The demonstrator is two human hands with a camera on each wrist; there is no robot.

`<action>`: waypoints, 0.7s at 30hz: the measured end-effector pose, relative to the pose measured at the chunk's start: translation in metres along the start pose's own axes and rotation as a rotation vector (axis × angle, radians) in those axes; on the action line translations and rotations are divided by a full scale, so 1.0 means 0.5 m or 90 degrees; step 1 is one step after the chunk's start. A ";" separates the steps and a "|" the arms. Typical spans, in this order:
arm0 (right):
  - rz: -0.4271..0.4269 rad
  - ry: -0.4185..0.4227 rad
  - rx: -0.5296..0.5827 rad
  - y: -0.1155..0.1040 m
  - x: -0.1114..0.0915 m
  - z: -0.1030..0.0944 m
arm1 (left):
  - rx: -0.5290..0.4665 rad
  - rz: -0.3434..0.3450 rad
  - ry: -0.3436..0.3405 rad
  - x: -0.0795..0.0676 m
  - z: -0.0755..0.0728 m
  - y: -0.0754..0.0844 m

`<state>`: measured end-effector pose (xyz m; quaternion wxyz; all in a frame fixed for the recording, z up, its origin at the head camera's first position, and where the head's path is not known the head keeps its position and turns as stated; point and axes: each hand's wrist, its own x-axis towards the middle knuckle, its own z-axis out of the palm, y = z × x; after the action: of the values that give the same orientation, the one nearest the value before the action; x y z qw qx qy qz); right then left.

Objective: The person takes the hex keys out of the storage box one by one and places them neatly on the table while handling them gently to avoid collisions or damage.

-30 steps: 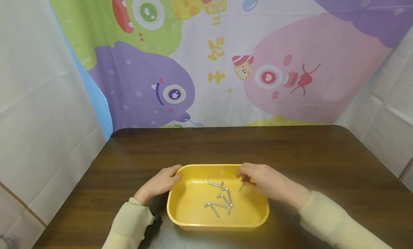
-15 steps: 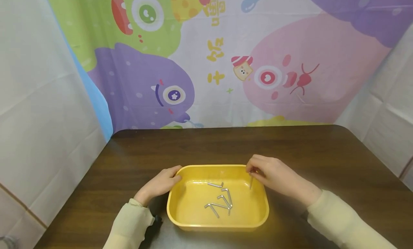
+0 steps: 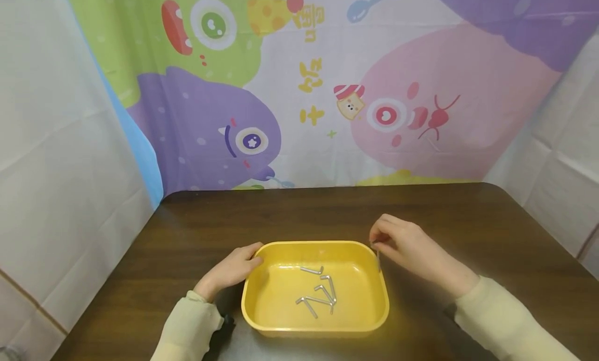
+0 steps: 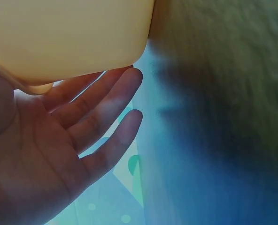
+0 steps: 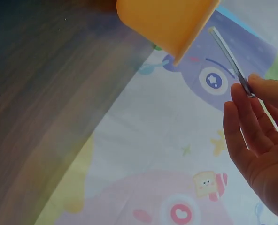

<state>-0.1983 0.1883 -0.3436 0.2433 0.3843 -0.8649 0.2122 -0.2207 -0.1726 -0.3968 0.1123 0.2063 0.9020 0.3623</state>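
Right hand (image 3: 406,246): fingertips pinch one hex key (image 3: 377,259) by its top end; the remaining fingers (image 5: 244,126) lie loosely straight, as the right wrist view shows.
Hex key: hangs nearly upright, long axis vertical, its lower end over the tray's right rim near the far right corner; its tip is apart from the tray in the right wrist view (image 5: 228,54).
Left hand (image 3: 229,270): fingers relaxed and spread, resting against the tray's far left corner; it grips nothing, and the left wrist view shows its palm (image 4: 40,154) open under the tray wall (image 4: 68,37).
Tray (image 3: 262,319): yellow, sits on the desk near its front edge, between the two hands.
Keys in tray (image 3: 320,293): several more hex keys lie flat in a loose cluster at the middle of the floor, well left of the held one.
Key relation: the held key lies at the tray's right edge, directly below the right hand's fingertips; the left hand is across the tray from it, so the right is far nearer.
Desk (image 3: 468,215): dark wood, bare to the right of the tray.
Backdrop (image 3: 299,90): cartoon cloth behind the far edge.
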 end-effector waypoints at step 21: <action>0.106 -0.036 -0.070 0.026 -0.034 -0.015 | -0.004 -0.007 0.001 0.003 0.001 -0.005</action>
<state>-0.1963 0.2099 -0.3499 0.2212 0.3026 -0.9108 0.1730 -0.2225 -0.1732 -0.3988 0.1142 0.2010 0.9020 0.3645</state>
